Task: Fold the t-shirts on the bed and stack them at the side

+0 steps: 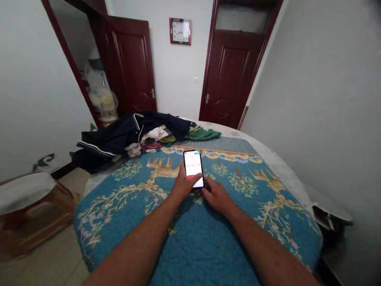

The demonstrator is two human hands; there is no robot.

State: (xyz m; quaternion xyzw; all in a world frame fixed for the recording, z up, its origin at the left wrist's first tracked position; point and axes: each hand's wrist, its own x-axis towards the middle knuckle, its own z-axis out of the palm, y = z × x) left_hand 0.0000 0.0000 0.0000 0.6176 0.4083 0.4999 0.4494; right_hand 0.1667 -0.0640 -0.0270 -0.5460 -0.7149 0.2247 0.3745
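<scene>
A smartphone (193, 161) with a lit, mostly white screen is in the middle of the head view, above the quilt. Zeros in a row and a red bar show on it. My left hand (183, 183) is closed around the phone's left side, its thumb lying across the lower screen near the red bar. At the lower right corner of the phone, my right hand (216, 195) has its fingers curled, with the fingertips against the edge. Beneath both hands spreads a blue quilt (190, 238) patterned with deer and blossoming trees.
A heap of clothes, with a dark jacket (119, 137) and a green garment (204, 134), lies at the bed's far left. A wooden stool (29, 210) stands left of the bed. Beyond are two dark red doors (133, 63), a wall clock (180, 31) and a fan (104, 101).
</scene>
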